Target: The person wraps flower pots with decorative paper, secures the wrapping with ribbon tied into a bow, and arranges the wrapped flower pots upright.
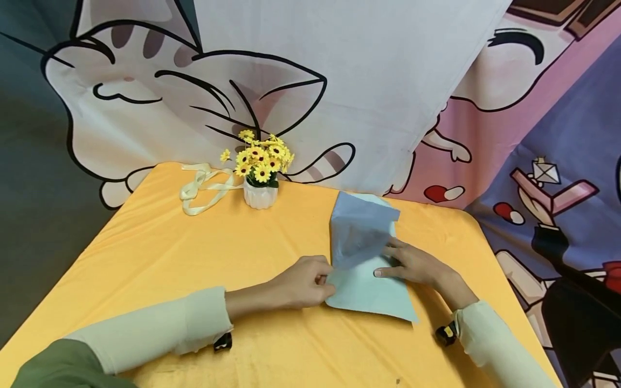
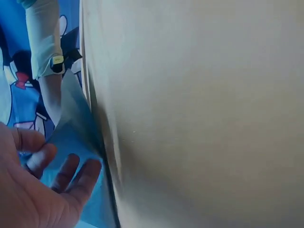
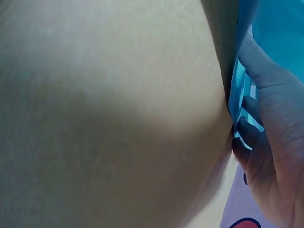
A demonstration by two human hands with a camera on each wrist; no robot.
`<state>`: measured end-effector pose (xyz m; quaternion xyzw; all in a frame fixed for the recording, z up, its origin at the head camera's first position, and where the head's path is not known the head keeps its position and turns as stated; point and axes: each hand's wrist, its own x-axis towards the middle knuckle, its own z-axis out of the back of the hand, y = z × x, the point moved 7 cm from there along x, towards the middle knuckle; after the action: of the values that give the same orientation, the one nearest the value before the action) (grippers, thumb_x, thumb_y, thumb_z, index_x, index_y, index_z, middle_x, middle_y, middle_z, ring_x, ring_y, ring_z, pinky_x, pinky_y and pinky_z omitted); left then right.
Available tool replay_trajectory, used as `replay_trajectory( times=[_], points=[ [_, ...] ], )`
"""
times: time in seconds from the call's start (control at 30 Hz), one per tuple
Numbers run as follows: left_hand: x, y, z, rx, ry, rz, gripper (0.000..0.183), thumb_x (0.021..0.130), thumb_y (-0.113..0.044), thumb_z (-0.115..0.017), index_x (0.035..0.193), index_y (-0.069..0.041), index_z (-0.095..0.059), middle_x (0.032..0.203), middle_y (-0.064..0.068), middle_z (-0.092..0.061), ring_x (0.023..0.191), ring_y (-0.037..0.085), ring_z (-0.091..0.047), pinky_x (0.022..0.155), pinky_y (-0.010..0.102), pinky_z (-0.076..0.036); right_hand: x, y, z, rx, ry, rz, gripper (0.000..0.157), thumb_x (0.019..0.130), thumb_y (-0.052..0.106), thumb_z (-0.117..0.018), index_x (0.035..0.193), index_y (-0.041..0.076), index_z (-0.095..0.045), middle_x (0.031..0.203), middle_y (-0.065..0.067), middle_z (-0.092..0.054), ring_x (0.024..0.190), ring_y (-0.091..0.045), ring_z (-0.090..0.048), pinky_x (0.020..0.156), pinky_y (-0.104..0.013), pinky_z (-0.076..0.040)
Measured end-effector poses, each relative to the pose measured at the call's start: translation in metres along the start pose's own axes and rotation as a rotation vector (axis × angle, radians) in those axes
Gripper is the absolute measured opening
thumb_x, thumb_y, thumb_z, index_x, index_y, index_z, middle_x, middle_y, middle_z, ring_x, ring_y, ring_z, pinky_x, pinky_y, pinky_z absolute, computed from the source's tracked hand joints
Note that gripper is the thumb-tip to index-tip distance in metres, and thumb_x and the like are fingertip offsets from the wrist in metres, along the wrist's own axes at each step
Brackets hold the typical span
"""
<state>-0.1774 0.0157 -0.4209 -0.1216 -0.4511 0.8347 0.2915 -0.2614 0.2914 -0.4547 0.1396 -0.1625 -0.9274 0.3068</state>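
A light blue sheet of wrapping paper lies on the right half of the table, its near edge lifting a little. Over its far part lies a darker, dusty-blue flap with a dim shaded patch in it. My left hand pinches the left edge of the paper with bent fingers; the left wrist view shows the paper bent up beside them. On the right side, my right hand rests on the paper with fingers spread, thumb on the light part and fingertips at the flap's edge.
A white pot of yellow flowers stands at the back of the table, with a loose pale ribbon to its left. The table has a yellow cloth. Cartoon-printed curtains hang right behind its back edge.
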Motion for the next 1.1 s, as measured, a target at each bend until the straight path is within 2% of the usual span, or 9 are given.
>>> replay_trajectory(
  times=[0.13, 0.23, 0.33, 0.47, 0.57, 0.73, 0.87, 0.97, 1.1],
  points=[
    [-0.018, 0.017, 0.007, -0.165, -0.021, 0.221, 0.017, 0.091, -0.014, -0.062, 0.074, -0.017, -0.061, 0.07, -0.005, -0.065, 0.061, 0.005, -0.057, 0.063, 0.024, -0.051, 0.002, 0.003, -0.001, -0.018, 0.04, -0.002, 0.083, 0.102, 0.067, -0.074, 0.174, 0.038, -0.043, 0.19, -0.006, -0.024, 0.177, -0.04, -0.02, 0.134, -0.073, -0.032],
    [-0.031, 0.025, 0.002, -0.355, -0.002, 0.368, 0.013, 0.09, -0.015, -0.062, 0.084, -0.007, -0.071, 0.069, 0.008, -0.075, 0.054, 0.014, -0.069, 0.063, 0.031, -0.064, 0.002, 0.004, 0.0, -0.012, 0.044, -0.013, 0.083, 0.103, 0.066, -0.074, 0.174, 0.038, -0.043, 0.19, -0.005, -0.023, 0.177, -0.04, -0.018, 0.135, -0.074, -0.03],
    [-0.042, 0.029, -0.009, -0.551, 0.045, 0.456, 0.017, 0.092, -0.014, -0.062, 0.088, -0.001, -0.072, 0.071, 0.011, -0.075, 0.056, 0.018, -0.073, 0.065, 0.037, -0.069, 0.001, 0.003, 0.0, -0.015, 0.044, -0.027, 0.083, 0.102, 0.067, -0.074, 0.174, 0.038, -0.043, 0.19, -0.005, -0.024, 0.177, -0.039, -0.018, 0.135, -0.073, -0.03],
    [-0.054, 0.036, -0.025, -0.75, 0.127, 0.546, 0.02, 0.1, -0.018, -0.06, 0.091, -0.003, -0.069, 0.079, 0.007, -0.072, 0.065, 0.016, -0.074, 0.069, 0.036, -0.07, 0.001, 0.003, 0.001, -0.025, 0.034, -0.023, 0.083, 0.103, 0.068, -0.073, 0.174, 0.037, -0.044, 0.189, -0.006, -0.025, 0.177, -0.041, -0.019, 0.134, -0.074, -0.031],
    [-0.062, 0.039, -0.034, -0.827, 0.173, 0.602, 0.021, 0.105, -0.022, -0.058, 0.098, -0.005, -0.068, 0.087, 0.006, -0.071, 0.07, 0.017, -0.074, 0.074, 0.035, -0.07, 0.001, 0.003, 0.002, -0.022, 0.03, -0.019, 0.082, 0.103, 0.067, -0.073, 0.174, 0.036, -0.045, 0.189, -0.008, -0.026, 0.176, -0.043, -0.02, 0.133, -0.076, -0.031],
    [-0.073, 0.039, -0.044, -0.915, 0.226, 0.62, 0.019, 0.111, -0.026, -0.057, 0.108, -0.008, -0.062, 0.094, 0.007, -0.07, 0.073, 0.017, -0.073, 0.075, 0.034, -0.069, 0.0, 0.002, 0.004, -0.02, 0.035, -0.033, 0.082, 0.103, 0.066, -0.074, 0.173, 0.035, -0.046, 0.189, -0.009, -0.026, 0.176, -0.043, -0.019, 0.133, -0.076, -0.03],
    [-0.08, 0.037, -0.049, -0.952, 0.286, 0.621, 0.022, 0.111, -0.031, -0.061, 0.104, -0.011, -0.064, 0.091, 0.005, -0.072, 0.073, 0.016, -0.074, 0.073, 0.034, -0.069, -0.001, 0.001, 0.006, -0.024, 0.032, -0.036, 0.081, 0.103, 0.064, -0.075, 0.173, 0.034, -0.047, 0.189, -0.009, -0.027, 0.176, -0.043, -0.019, 0.133, -0.075, -0.031],
    [-0.089, 0.034, -0.051, -0.904, 0.448, 0.662, 0.033, 0.11, -0.039, -0.064, 0.095, -0.011, -0.069, 0.083, 0.004, -0.076, 0.069, 0.016, -0.076, 0.067, 0.033, -0.068, -0.001, 0.0, 0.007, -0.025, 0.031, -0.038, 0.081, 0.103, 0.063, -0.075, 0.173, 0.033, -0.047, 0.188, -0.009, -0.028, 0.176, -0.043, -0.019, 0.133, -0.075, -0.031],
    [-0.102, 0.023, -0.045, -0.744, 0.789, 0.715, 0.043, 0.111, -0.045, -0.067, 0.089, -0.009, -0.077, 0.075, 0.003, -0.078, 0.064, 0.015, -0.077, 0.058, 0.032, -0.066, 0.0, -0.002, 0.008, -0.033, 0.029, -0.026, 0.079, 0.104, 0.061, -0.075, 0.173, 0.031, -0.048, 0.188, -0.012, -0.029, 0.175, -0.045, -0.02, 0.133, -0.076, -0.031]
  ],
)
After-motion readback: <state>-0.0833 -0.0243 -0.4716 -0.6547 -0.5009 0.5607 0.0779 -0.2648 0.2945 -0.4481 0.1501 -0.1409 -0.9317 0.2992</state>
